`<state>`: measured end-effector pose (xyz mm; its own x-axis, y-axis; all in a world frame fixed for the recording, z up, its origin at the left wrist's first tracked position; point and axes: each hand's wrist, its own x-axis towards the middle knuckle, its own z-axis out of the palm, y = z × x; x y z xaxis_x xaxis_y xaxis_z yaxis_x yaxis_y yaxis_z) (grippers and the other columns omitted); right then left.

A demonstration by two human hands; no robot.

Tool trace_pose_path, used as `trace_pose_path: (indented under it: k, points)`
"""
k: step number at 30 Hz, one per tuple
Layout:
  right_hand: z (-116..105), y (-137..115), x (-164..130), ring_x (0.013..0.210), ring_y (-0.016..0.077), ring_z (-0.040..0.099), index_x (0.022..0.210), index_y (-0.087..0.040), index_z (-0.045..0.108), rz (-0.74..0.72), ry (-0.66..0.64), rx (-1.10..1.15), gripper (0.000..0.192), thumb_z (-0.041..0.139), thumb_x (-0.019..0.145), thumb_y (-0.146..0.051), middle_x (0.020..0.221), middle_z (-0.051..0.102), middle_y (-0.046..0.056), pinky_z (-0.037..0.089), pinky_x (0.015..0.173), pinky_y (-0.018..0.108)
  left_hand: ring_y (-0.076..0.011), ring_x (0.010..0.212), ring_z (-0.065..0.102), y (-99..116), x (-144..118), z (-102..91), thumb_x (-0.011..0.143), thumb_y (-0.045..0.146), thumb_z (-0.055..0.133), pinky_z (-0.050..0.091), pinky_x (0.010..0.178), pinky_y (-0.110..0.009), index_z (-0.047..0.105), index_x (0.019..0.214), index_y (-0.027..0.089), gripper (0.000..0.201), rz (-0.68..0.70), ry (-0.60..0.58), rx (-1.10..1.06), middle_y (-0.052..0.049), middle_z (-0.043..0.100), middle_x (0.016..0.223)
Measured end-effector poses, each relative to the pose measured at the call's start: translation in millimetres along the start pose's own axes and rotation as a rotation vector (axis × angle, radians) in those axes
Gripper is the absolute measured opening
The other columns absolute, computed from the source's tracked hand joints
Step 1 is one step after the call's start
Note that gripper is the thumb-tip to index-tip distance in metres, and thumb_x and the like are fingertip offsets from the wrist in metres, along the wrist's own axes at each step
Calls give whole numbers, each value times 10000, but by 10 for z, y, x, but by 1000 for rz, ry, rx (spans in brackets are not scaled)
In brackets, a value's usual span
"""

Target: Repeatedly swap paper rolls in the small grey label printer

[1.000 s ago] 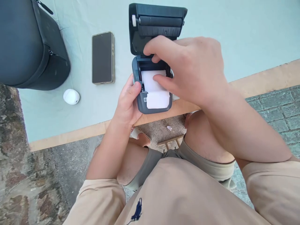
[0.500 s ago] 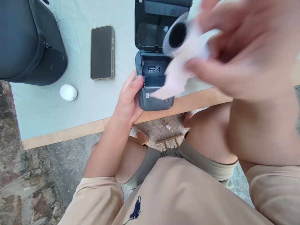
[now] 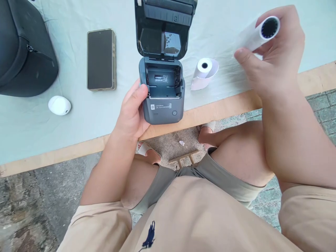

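- Your left hand (image 3: 132, 113) has its grip closed around the left side of the small dark grey printer with its hinged lid raised (image 3: 162, 94), thumb pressed on the top edge, steadying it at the near edge of the counter (image 3: 78, 154)
- The printer's paper bay is open and shows only a black label inside; the lid stands up behind it
- Your right hand (image 3: 273, 56) is raised to the right, above the counter, its grip wrapped around a white paper roll with a dark hollow core (image 3: 258, 35); the core end points toward you and the thumb lies along the roll's side
- A second white paper roll with a loose tail (image 3: 204, 72) lies on the pale green cloth, just to the right of the printer and apart from both hands
- To the left of the printer lies a black smartphone with a gold rim (image 3: 100, 59), face up
- Farther left sit a small white egg-shaped case (image 3: 59, 105) and a large black zipped bag (image 3: 25, 49)
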<state>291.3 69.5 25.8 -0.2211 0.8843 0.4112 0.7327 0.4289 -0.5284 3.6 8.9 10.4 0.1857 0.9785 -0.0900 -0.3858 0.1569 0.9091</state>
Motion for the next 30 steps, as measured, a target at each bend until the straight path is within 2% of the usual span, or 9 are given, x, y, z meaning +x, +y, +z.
trace_pose_path:
  k: [4,7,9,11,15,21,24,27,30]
  points:
    - [-121,-27,-12,1181,242,579,1316,-263,506,268,-113,-71,553,665,786,-280,1258,606,36,476,1042,447,-294,1282,606,-12,0,8,889,553,565,585,1027,-402,661,1094,224,399,26,5,-13,-62,729,1132]
    - [-193,-197,-82,1292,238,535,1408,-265,442,81,69,-26,613,622,823,-293,1406,520,13,453,1081,402,-293,1315,580,-9,-5,8,894,539,568,578,1035,-407,659,1104,226,388,12,10,-33,-56,731,1119]
    - [-159,-382,-137,1170,215,602,1306,-269,544,0,217,-8,418,533,898,-357,1301,577,14,492,961,372,-298,1332,563,-1,-8,10,890,577,559,562,1056,-420,650,1121,232,425,-10,8,-24,-52,728,1118]
    - [-31,-568,-156,1062,202,627,1284,-254,534,-40,115,-20,392,465,931,-408,1264,584,59,523,816,354,-303,1339,550,12,-10,16,883,603,560,545,1075,-433,639,1136,232,455,-21,-8,-18,-44,723,1136]
    - [352,-749,-42,1203,277,520,1245,-120,533,90,-66,-93,570,596,846,-522,1226,489,195,535,932,406,-297,1290,582,36,-13,30,897,552,567,555,1052,-430,640,1127,225,406,-14,-26,-15,-34,712,1182]
    - [479,-681,88,946,214,568,1126,-229,528,256,-139,-67,362,640,782,-222,1102,556,91,522,789,384,-287,1246,621,26,-19,30,896,461,590,563,1036,-422,622,1118,217,331,-24,-14,-81,-72,711,1131]
    - [370,-686,58,876,171,569,1233,-230,451,234,-141,46,555,668,728,-152,982,571,29,509,869,383,-274,1203,643,22,-22,40,900,448,595,552,1050,-427,605,1104,214,311,-30,-12,-120,-68,704,1137]
    - [290,-707,41,834,103,577,1281,-281,386,168,32,336,679,713,693,-187,1296,499,17,528,826,325,-270,1178,653,24,-24,49,898,452,601,560,1032,-431,598,1092,224,299,-40,-17,-143,-61,696,1148]
    - [265,-709,42,948,122,625,1235,-320,383,255,43,626,521,623,777,-261,1423,436,-5,562,708,291,-253,1144,668,25,-26,52,903,441,601,572,1007,-403,612,1093,218,293,-34,-26,-150,-58,696,1143]
